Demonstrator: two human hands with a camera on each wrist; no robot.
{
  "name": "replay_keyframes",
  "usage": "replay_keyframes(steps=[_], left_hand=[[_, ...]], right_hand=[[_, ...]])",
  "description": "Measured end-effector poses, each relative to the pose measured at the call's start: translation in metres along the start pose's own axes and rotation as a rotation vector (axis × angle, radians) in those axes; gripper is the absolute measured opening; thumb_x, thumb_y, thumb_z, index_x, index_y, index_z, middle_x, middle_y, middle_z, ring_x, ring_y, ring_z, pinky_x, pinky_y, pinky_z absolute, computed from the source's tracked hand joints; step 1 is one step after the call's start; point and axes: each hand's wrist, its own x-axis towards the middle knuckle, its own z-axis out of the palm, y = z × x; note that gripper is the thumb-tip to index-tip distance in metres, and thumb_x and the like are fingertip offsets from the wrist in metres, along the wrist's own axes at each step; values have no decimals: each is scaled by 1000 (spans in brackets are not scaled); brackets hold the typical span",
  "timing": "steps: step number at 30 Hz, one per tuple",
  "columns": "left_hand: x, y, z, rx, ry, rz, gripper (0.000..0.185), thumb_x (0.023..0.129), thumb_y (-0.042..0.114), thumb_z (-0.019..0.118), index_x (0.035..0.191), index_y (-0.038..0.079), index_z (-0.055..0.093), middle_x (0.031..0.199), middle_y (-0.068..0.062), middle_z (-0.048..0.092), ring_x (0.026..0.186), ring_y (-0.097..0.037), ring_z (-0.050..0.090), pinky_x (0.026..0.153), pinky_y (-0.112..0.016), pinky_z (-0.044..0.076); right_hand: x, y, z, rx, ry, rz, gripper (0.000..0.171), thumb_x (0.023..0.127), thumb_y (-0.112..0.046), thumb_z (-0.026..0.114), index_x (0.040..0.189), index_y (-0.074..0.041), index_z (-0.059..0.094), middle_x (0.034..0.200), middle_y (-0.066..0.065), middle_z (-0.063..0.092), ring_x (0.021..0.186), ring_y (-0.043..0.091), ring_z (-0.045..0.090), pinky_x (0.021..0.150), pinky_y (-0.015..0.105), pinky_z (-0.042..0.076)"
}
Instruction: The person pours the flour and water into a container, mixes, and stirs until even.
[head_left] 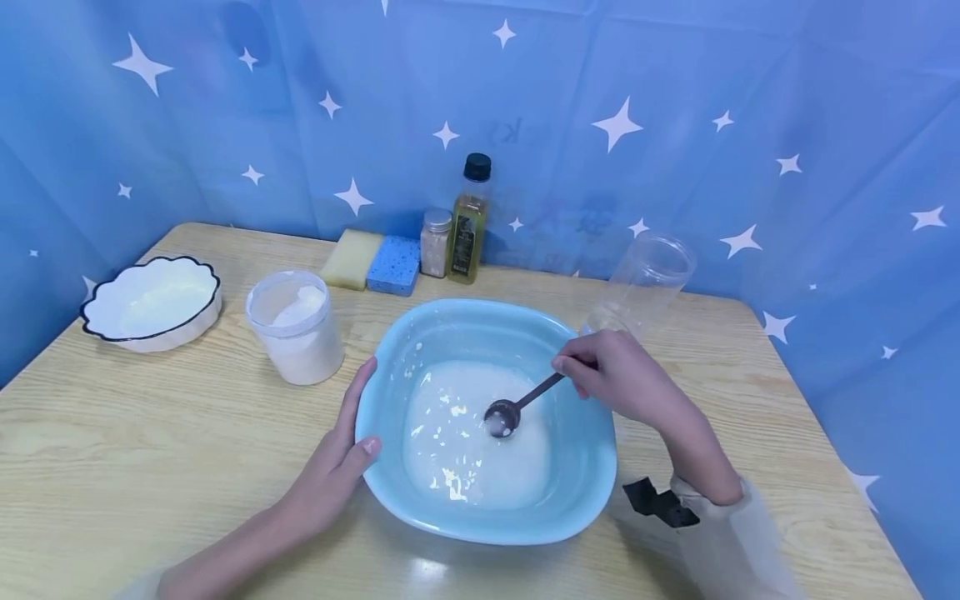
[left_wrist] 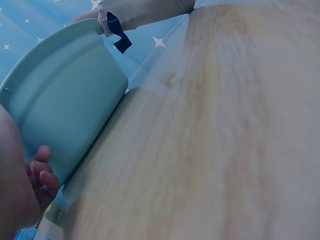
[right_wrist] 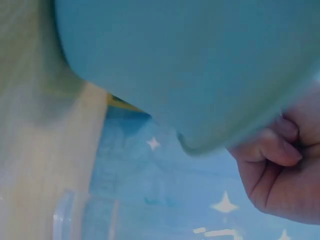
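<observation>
A light blue basin (head_left: 577,467) sits on the wooden table (head_left: 150,467) and holds a milky white liquid (head_left: 480,450). My right hand (head_left: 611,371) pinches the handle of a dark metal spoon (head_left: 517,404) whose bowl dips into the liquid. My left hand (head_left: 337,467) grips the basin's left rim, thumb over the edge. In the left wrist view the basin's outer wall (left_wrist: 65,100) fills the left side, with my curled fingers (left_wrist: 42,177) against it. In the right wrist view the basin's underside (right_wrist: 190,65) looms above my curled right hand (right_wrist: 280,170).
A plastic tub of white powder (head_left: 296,325) stands left of the basin, and a white scalloped dish (head_left: 150,304) lies farther left. At the back are a yellow sponge (head_left: 351,258), a blue sponge (head_left: 393,265), a small jar (head_left: 436,242) and an oil bottle (head_left: 469,221). A clear empty container (head_left: 645,279) stands behind my right hand.
</observation>
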Motion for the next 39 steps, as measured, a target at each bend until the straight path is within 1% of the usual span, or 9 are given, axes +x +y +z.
replay_keyframes(steps=[5,10,15,19,22,27,32,36,39], left_hand=[[1,1,0,4,11,7,69,95,10,39,150,31,3,155,-1,8,127,-35,36,89,-36,46],[1,1,-1,-8,11,17,68,95,9,39,150,29,4,155,-2,9,126,-35,37,88,-35,47],[1,1,-1,-3,18,24,69,95,9,38,150,29,4,155,-1,8,127,-34,36,91,-36,45],[1,0,-1,8,17,22,69,95,9,39,150,29,4,155,-1,8,128,-34,35,92,-35,43],[1,0,-1,-1,13,17,69,95,10,39,150,30,4,155,-1,8,128,-35,35,89,-36,46],[1,0,-1,-5,10,18,69,94,10,39,150,30,4,155,-1,9,127,-35,35,89,-39,46],[1,0,-1,9,8,21,69,94,10,39,150,30,3,155,0,8,129,-34,33,93,-38,42],[1,1,-1,11,7,14,69,95,10,39,150,30,3,155,0,8,130,-33,31,93,-41,40],[1,0,-1,6,6,11,69,95,10,39,150,30,3,155,0,7,130,-34,31,91,-41,44]], right_hand=[[-4,-3,-4,66,-109,-18,16,92,-11,57,81,-11,69,51,-5,48,42,8,33,43,23,32],[4,-15,17,137,-149,-77,17,93,-14,56,83,-11,70,54,-4,54,42,6,35,42,21,30],[13,-23,35,93,11,-89,19,93,-14,56,79,-11,69,53,-5,56,40,6,31,41,20,26],[14,-17,31,24,133,14,19,93,-14,56,80,-10,69,54,-4,54,38,10,31,38,22,27],[11,-10,21,-18,147,83,18,93,-14,56,81,-9,69,54,-2,54,38,12,32,39,24,28],[1,-2,-1,-45,69,107,24,93,-13,56,73,-8,67,51,-1,51,41,13,32,42,26,30],[-9,3,-17,17,-93,62,25,92,-11,56,71,-11,68,48,-5,50,41,8,29,42,23,29],[-7,0,-10,103,-188,-1,19,92,-12,56,80,-11,71,52,-5,53,41,6,32,40,21,29],[0,-8,7,148,-199,-56,19,93,-16,56,82,-12,71,54,-5,56,41,6,35,41,21,30]])
